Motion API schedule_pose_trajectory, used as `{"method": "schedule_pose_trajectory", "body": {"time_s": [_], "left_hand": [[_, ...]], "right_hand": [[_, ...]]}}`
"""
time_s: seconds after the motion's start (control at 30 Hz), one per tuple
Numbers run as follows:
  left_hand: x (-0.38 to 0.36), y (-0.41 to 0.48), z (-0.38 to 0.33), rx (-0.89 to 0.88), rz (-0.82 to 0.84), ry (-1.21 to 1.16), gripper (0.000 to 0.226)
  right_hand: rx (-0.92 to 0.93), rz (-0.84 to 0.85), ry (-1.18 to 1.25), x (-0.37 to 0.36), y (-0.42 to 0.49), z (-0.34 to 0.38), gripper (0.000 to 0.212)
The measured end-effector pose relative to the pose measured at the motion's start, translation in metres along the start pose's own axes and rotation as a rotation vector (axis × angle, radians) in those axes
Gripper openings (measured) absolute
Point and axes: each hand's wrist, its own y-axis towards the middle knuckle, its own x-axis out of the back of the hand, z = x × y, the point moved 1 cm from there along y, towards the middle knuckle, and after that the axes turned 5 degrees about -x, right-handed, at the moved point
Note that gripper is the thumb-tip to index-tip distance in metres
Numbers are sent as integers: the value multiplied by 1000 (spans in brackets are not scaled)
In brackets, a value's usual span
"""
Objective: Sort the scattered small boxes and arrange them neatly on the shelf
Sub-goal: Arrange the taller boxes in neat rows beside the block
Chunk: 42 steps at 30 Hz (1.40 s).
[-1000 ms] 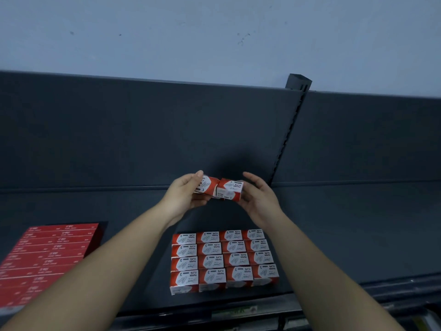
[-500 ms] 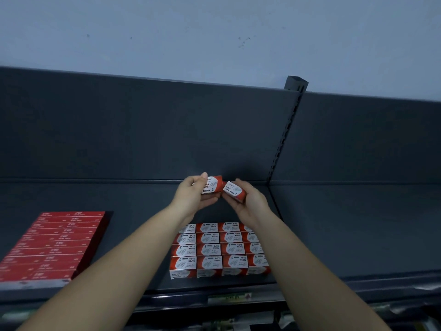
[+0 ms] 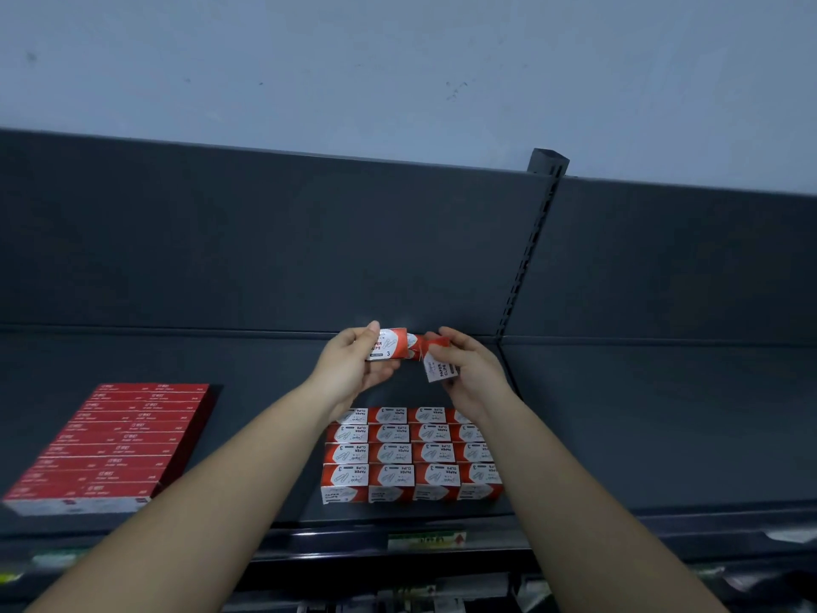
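Observation:
Above the dark shelf point(image 3: 641, 435), my left hand point(image 3: 353, 369) grips a small red-and-white paper clip box point(image 3: 389, 345) lying level. My right hand point(image 3: 468, 373) pinches a second such box point(image 3: 440, 367), tilted so its white end points down. The two boxes touch end to end near the shelf's back wall. Below my hands, a neat block of the same boxes point(image 3: 411, 455) sits in several rows near the shelf's front edge; my forearms hide its outer corners.
A flat stack of red packs point(image 3: 115, 440) lies on the shelf at the left. A slotted upright post point(image 3: 530, 241) divides the dark back panel. A price label point(image 3: 426, 539) sits on the shelf's front rail. Bare shelf stretches to the right.
Both hands have moved farther back over the shelf with their boxes. The right-hand box has rotated from nearly level to steeply tilted.

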Motion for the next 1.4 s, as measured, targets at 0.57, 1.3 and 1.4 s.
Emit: {"method": "schedule_pose_trajectory", "body": {"time_s": [0.57,1.3,1.4], "left_hand": [[6,-27,-7,-45,46,100,38],[33,-29,-13,-84,54,240,42],[37,-22,-11,-85,71,237,35]], "right_hand": [[52,44,-144,0,-25,-1,20],[171,70,-392,2,-32,-1,20],[153,87,-404,0,-27,-3,22]]}}
